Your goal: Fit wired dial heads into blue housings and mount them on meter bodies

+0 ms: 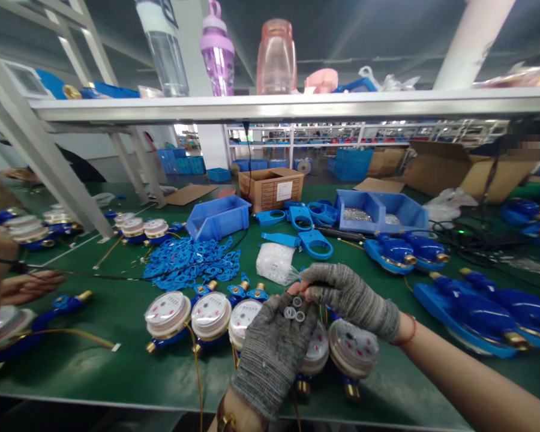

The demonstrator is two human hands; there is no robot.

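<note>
My left hand (pixel 274 351), in a grey knit glove with bare fingertips, is turned palm up and holds several small clear ring washers (pixel 290 312). Over its fingers, my right hand (pixel 342 291), gloved alike, has thumb and fingers pinched together; whatever they hold is hidden. Beneath and beside my hands stands a row of water meters with white round dials and blue bodies, including one meter (pixel 210 315) on the left and another (pixel 353 348) on the right. A clear plastic bag of small pale parts (pixel 275 262) lies just beyond my fingertips.
A heap of small blue tags (pixel 191 262) lies left of centre near a blue bin (pixel 219 217). Blue ring brackets (pixel 315 243) and twin bins (pixel 380 210) are behind. More blue meters (pixel 490 312) lie right. At left, another person's hand (pixel 31 287) is near a cable. A shelf (pixel 288 109) crosses above.
</note>
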